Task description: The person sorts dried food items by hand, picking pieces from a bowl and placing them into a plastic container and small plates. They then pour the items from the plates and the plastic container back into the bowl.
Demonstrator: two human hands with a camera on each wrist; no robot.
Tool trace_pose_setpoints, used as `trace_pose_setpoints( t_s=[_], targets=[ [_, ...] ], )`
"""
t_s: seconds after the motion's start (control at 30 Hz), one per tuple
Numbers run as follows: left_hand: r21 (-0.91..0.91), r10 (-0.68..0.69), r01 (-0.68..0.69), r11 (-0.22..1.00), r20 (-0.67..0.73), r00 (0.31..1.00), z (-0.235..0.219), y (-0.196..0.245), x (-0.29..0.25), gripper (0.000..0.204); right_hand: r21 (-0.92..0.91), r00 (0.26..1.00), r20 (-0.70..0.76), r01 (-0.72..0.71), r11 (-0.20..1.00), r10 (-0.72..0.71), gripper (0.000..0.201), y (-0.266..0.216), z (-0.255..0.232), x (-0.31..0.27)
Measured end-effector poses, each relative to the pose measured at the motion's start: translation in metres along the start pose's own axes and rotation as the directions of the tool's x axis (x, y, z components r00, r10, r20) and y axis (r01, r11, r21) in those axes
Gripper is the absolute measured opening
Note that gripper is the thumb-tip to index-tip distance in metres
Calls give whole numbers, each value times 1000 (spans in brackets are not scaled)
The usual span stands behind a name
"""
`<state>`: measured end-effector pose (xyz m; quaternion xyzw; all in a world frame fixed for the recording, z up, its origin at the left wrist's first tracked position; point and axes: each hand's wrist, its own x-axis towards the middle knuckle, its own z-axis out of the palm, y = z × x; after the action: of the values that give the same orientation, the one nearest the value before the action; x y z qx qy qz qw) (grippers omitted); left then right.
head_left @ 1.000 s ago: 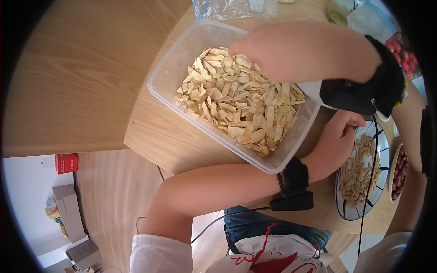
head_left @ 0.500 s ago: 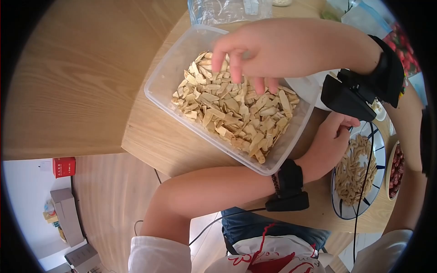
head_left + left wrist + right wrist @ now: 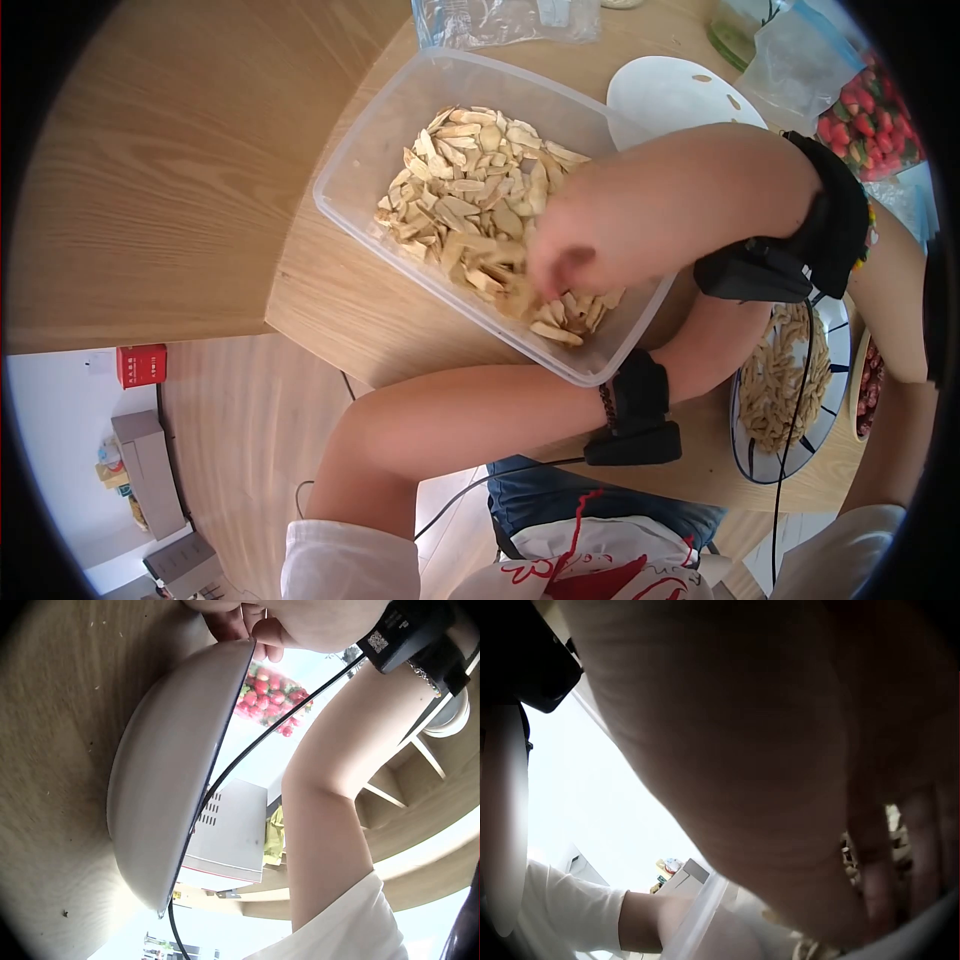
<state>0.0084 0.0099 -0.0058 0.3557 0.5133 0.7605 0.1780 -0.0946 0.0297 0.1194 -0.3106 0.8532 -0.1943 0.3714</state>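
A clear plastic box point(image 3: 370, 185) in the head view holds a heap of pale dried slices point(image 3: 470, 190). My right hand point(image 3: 600, 235) reaches down into the near right part of the heap, and slices by the fingertips are blurred. In the right wrist view its fingers point(image 3: 874, 877) extend downward, slightly apart, with slices showing between them. An oval blue-lined plate point(image 3: 842, 350) of thin pale pieces point(image 3: 780, 390) stands to the right. My left hand point(image 3: 322, 622) pinches that plate's rim, thumb and fingers on either side; in the head view the right arm mostly hides it.
A white round plate point(image 3: 670, 95) with a few slices lies behind the box. At the right are a bowl of dark red pieces point(image 3: 868, 395) and a red-printed bag point(image 3: 870, 130). A plastic bag point(image 3: 500, 25) lies at the far side. A black cable point(image 3: 795, 430) crosses the oval plate.
My right hand lifted from the far part of the heap with fingers spread, then moved nearer and down into the slices, uncovering the white plate. The left hand stays at the oval plate.
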Motion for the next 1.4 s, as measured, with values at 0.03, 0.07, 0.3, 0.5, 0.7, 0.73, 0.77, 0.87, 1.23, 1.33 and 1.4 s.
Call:
trace_pose_setpoints(
  t_s=[0.03,0.07,0.3,0.5,0.7,0.73,0.77,0.87,1.23,1.33,1.4],
  targets=[
    [-102,-85,85,991,-1,996,0,3,-1,12,31,986,-163,43,999,-37,28,4,4,2],
    [-203,-170,167,965,7,986,-1,5,-2,13,56,944,-323,86,995,-64,29,8,5,3],
    [-326,-183,173,929,0,983,0,9,3,14,-45,879,-476,-56,997,28,29,0,-14,-7],
    [-327,-328,330,885,62,942,-5,16,2,13,-168,897,-440,-124,978,39,36,5,-2,1],
    [-314,-263,272,910,71,962,-4,12,2,21,-176,904,-409,-212,961,125,49,0,-14,-2],
    [-309,-246,262,914,92,965,-5,12,3,22,-146,879,-443,-268,952,179,52,-13,-16,-4],
    [-303,-229,253,919,112,967,-7,13,4,22,-157,855,-503,-238,958,129,55,-10,-13,-1],
    [-299,-214,238,924,109,971,-6,12,5,22,-280,768,-626,-56,958,-138,60,25,4,17],
    [-312,-232,255,915,112,966,-8,17,5,21,-86,974,-226,-13,996,-6,41,19,-22,21],
    [-306,-228,249,919,105,968,-7,14,3,22,-47,950,-312,-30,998,13,37,14,-20,12],
    [-296,-231,252,921,104,967,-8,13,3,22,-58,943,-331,-56,997,34,37,9,-21,10]
  ],
)
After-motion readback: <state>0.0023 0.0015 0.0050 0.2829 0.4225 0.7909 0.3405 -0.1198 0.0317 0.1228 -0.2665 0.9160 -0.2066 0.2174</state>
